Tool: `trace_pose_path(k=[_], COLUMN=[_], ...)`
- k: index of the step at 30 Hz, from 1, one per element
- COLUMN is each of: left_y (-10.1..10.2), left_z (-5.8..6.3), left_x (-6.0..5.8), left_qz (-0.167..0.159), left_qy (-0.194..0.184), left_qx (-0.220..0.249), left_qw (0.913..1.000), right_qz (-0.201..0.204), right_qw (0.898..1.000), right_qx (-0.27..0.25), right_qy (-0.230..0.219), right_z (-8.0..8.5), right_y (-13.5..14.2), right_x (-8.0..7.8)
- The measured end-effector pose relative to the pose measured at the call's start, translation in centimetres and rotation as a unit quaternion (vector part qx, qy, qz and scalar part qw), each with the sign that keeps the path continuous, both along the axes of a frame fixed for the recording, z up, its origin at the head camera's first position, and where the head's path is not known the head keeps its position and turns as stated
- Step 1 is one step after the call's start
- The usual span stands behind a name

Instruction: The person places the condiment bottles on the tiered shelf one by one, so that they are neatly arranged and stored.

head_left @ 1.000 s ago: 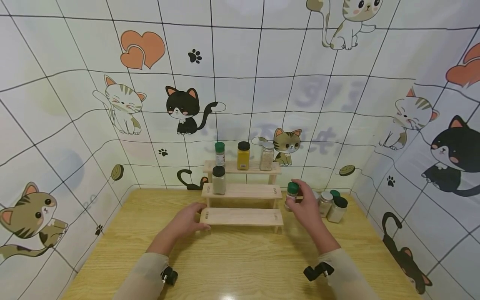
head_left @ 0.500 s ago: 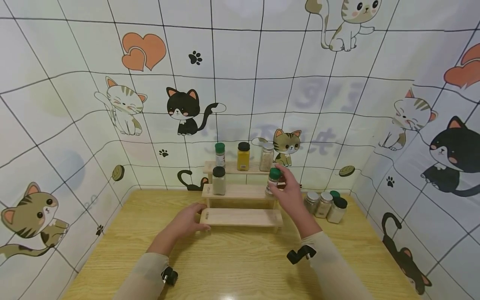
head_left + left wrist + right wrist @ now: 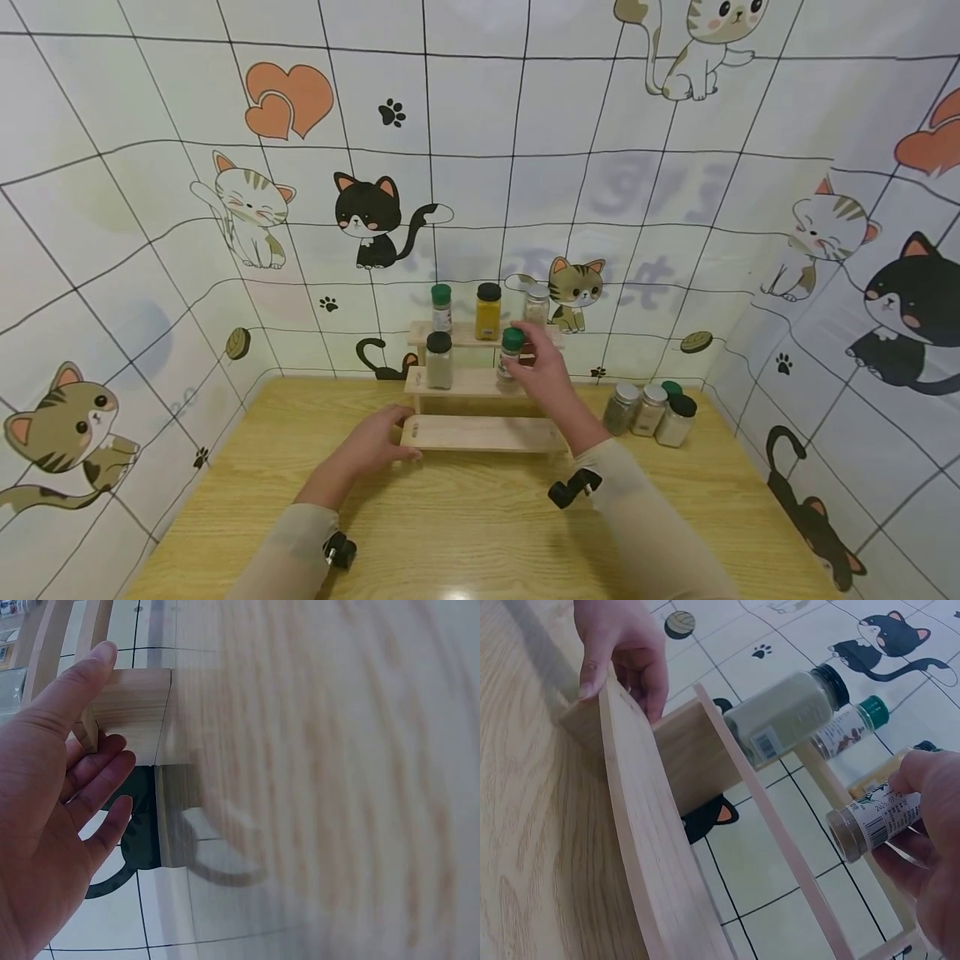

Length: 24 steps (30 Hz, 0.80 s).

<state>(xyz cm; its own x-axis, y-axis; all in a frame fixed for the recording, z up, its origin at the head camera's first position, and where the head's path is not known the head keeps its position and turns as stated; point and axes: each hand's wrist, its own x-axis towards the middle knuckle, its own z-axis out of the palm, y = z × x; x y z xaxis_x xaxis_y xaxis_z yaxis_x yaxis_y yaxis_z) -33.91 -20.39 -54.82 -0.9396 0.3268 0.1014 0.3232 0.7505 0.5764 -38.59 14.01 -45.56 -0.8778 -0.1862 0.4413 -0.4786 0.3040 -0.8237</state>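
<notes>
My right hand point(image 3: 546, 367) pinches a green-capped spice jar point(image 3: 510, 357) over the right half of the middle step of a three-step wooden rack point(image 3: 480, 433). In the right wrist view the jar's barcode label shows, and its base is close over the step. My left hand point(image 3: 373, 439) grips the left end of the lowest step; the left wrist view shows the thumb above the board and fingertips below. On the middle step's left stands a black-capped jar point(image 3: 438, 362). The top step bears a green-capped jar point(image 3: 442, 308), a yellow jar point(image 3: 488, 312) and a pale jar point(image 3: 536, 305).
Several more spice jars point(image 3: 648, 410) stand in a cluster on the wooden table point(image 3: 450, 517), right of the rack. A white sheet with cat drawings point(image 3: 480, 192) rises close behind the rack and along both sides.
My right hand has carried the green-capped jar leftward from beside the rack to over the middle step. The left hand stays at the lowest step's end.
</notes>
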Motion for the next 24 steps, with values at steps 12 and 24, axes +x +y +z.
trace_pose_path(k=[12, 24], left_y=[0.0, 0.0], left_z=[0.0, 0.0], left_x=[0.1, 0.1], left_qz=[-0.001, -0.004], left_qy=[0.001, 0.008], left_qx=[-0.005, -0.006], left_qw=[1.0, 0.9999], right_qz=[0.025, 0.022], right_qw=[0.999, 0.999], right_qx=[0.03, 0.025], right_qy=[0.008, 0.006], right_z=[-0.4, -1.6], right_y=[-2.7, -3.5], right_x=[-0.6, -0.9])
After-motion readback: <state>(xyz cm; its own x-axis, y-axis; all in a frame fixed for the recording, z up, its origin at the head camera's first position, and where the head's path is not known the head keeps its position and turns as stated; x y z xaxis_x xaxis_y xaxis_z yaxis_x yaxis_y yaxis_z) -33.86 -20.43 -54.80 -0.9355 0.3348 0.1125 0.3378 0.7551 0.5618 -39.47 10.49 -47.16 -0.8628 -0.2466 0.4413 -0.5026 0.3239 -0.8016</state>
